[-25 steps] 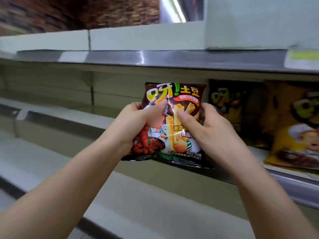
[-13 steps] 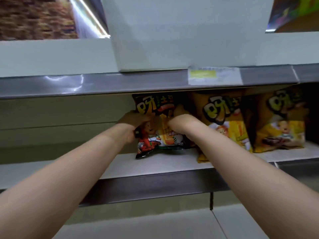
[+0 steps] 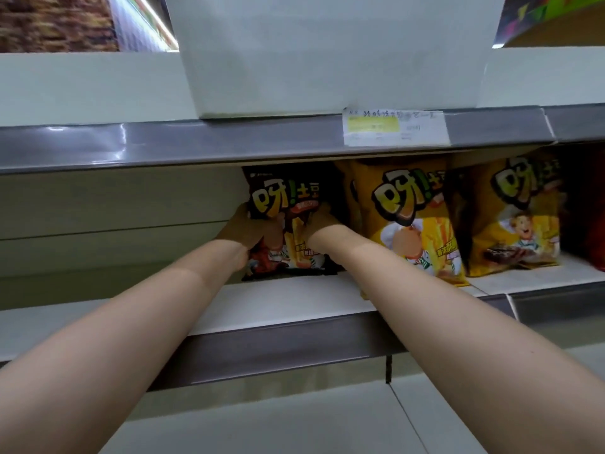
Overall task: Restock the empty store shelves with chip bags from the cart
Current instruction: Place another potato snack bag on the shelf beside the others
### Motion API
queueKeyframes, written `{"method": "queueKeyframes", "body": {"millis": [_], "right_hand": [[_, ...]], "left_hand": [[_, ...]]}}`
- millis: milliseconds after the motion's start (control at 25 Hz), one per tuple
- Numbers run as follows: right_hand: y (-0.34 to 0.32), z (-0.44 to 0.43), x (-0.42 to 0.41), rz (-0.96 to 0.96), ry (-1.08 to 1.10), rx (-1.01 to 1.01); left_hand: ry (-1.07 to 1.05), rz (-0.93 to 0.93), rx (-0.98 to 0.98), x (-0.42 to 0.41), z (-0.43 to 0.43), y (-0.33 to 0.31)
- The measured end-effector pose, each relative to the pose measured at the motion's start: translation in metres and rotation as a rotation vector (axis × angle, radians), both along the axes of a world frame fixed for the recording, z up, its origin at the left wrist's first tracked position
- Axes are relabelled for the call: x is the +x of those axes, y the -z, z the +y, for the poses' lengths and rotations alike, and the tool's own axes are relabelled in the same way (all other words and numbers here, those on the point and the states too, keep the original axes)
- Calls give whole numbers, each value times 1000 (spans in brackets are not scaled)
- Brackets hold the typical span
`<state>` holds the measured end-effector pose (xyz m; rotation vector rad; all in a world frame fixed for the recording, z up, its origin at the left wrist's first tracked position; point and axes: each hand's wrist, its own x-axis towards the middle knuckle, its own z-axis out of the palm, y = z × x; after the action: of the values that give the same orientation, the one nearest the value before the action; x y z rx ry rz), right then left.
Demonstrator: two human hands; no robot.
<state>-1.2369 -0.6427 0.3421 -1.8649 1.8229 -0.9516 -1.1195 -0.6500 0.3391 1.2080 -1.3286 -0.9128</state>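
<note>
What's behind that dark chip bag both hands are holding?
Only the pale back panel shows beside the dark chip bag. The bag, left hand and right hand cover whatever is directly behind.

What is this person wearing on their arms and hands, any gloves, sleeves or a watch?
No gloves, and no sleeves in view: the left forearm and right forearm are bare to the picture's edge. No watch or bracelet shows at either wrist. The left hand and right hand are in shadow, so small rings cannot be ruled out.

Bag on shelf, seemingly touching right neighbour
</note>
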Motion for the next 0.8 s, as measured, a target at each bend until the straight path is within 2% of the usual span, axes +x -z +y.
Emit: {"method": "queueKeyframes", "body": {"millis": [120,240,280,400,480,600,680,800], "right_hand": [[-4,19,7,68,12,-120],[-3,53,28,40,-85,-389],[0,66,36,-1,-149,-494],[15,95,74,-341,-405,-659],[29,110,107,-513,-563,-647],[61,139,165,-638,-810,-533],[86,163,205,-662,-946,-425],[124,208,268,-628,-1146,-213]], "left_hand": [[-123,-1,-4,-1,15,2],[-231,106,-147,3,45,9],[-292,123,-220,8,56,13],[-458,171,-434,41,97,34],[-556,180,-499,67,135,51],[-752,146,-515,108,199,81],[-923,100,-435,139,241,104],[-1207,127,-269,188,307,144]]}}
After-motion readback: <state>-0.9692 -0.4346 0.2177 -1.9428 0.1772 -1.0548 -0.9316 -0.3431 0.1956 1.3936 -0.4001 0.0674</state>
